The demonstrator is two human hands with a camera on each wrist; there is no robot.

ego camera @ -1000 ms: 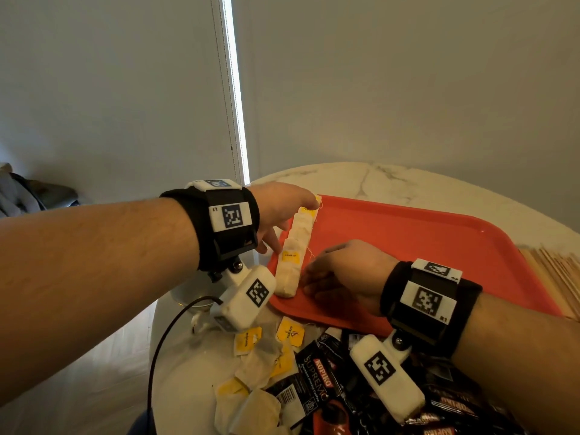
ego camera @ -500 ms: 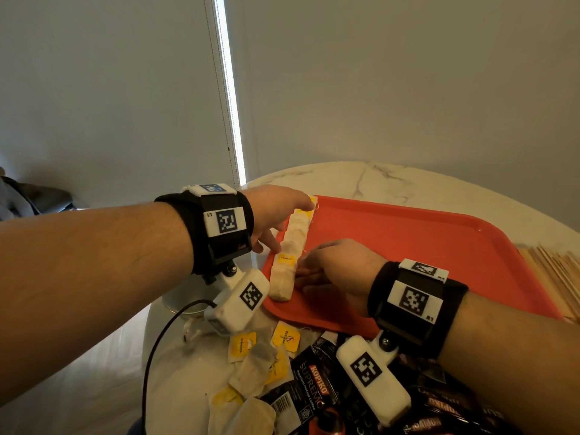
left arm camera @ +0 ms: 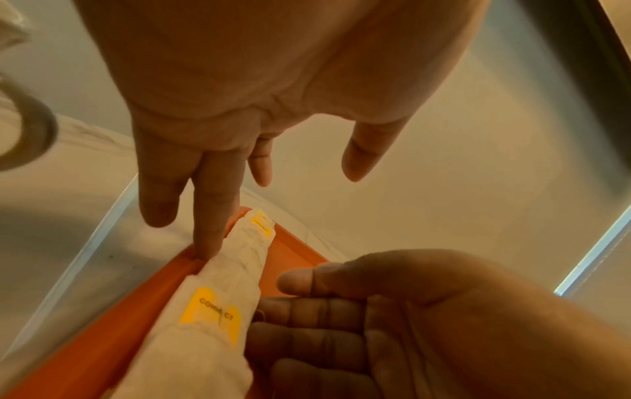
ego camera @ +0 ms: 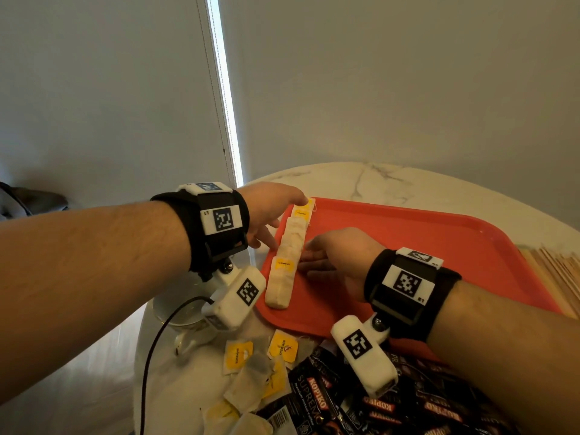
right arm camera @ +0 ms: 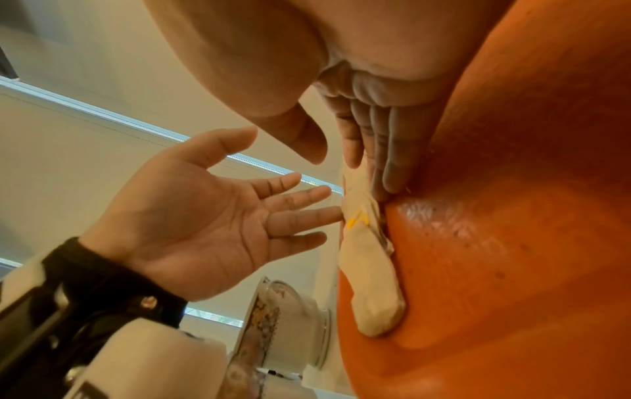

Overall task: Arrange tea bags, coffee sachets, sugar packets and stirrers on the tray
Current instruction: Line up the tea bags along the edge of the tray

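Note:
A row of overlapping tea bags [ego camera: 287, 262] with yellow tags lies along the left edge of the red tray [ego camera: 423, 246]. My left hand [ego camera: 266, 215] is open. Its straight fingers [left arm camera: 211, 216] touch the row's outer side at the tray rim [left arm camera: 102, 337]. My right hand [ego camera: 317, 259] lies flat on the tray floor, its straight fingers [right arm camera: 386, 162] pressed against the inner side of the tea bags [right arm camera: 368, 283]. Neither hand holds anything.
Loose tea bags [ego camera: 251, 365] and black Kopiko coffee sachets [ego camera: 329, 403] lie heaped on the marble table [ego camera: 376, 180] in front of the tray. Wooden stirrers [ego camera: 558, 271] lie to the tray's right. A white cup [ego camera: 175, 312] and a black cable [ego camera: 157, 340] sit to its left.
Both hands have stayed on either side of the tea bag row, nudging it slightly against the tray's left edge. Nothing was picked up or let go.

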